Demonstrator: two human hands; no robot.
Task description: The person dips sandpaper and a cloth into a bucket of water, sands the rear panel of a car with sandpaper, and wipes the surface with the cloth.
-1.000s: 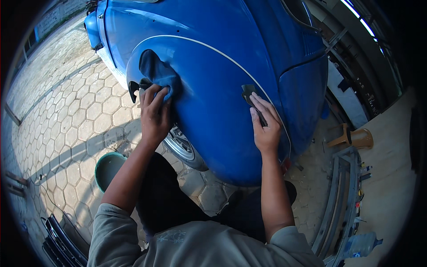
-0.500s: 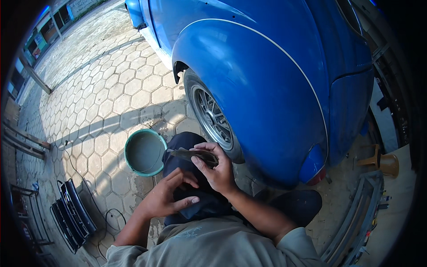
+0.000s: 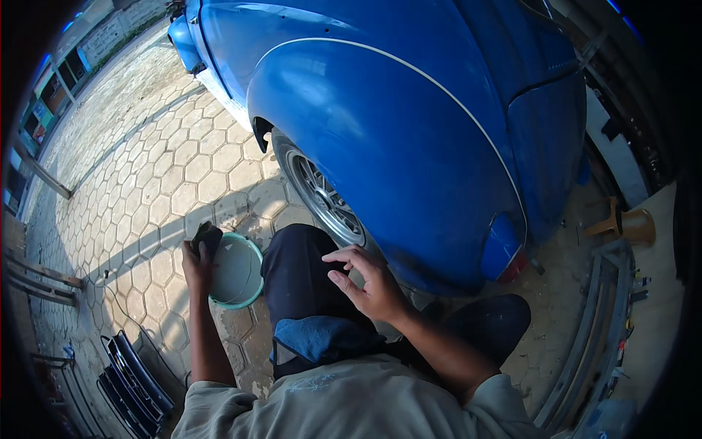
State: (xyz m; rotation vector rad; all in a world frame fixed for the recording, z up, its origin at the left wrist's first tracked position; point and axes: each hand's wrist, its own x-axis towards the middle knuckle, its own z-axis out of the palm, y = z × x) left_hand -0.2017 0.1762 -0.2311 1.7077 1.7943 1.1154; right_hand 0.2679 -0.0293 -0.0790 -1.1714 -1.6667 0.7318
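Your left hand (image 3: 196,265) pinched a dark sanding sheet (image 3: 207,235) at the rim of the green bucket (image 3: 235,271); your right hand (image 3: 369,282) hovered spread and empty above your knee, near the blue fender (image 3: 395,146).

The dark piece (image 3: 206,235) in the left hand (image 3: 197,267) is too blurred to identify. The blue car (image 3: 409,132) is cut off at the far edge; its fender hides most of the wheel (image 3: 322,201).

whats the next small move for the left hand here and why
Probably dip it: the left hand holds a dark folded piece at the rim of the green bucket, just above the cloudy water. The right hand is empty over the knee, and the blue cloth lies on the lap.
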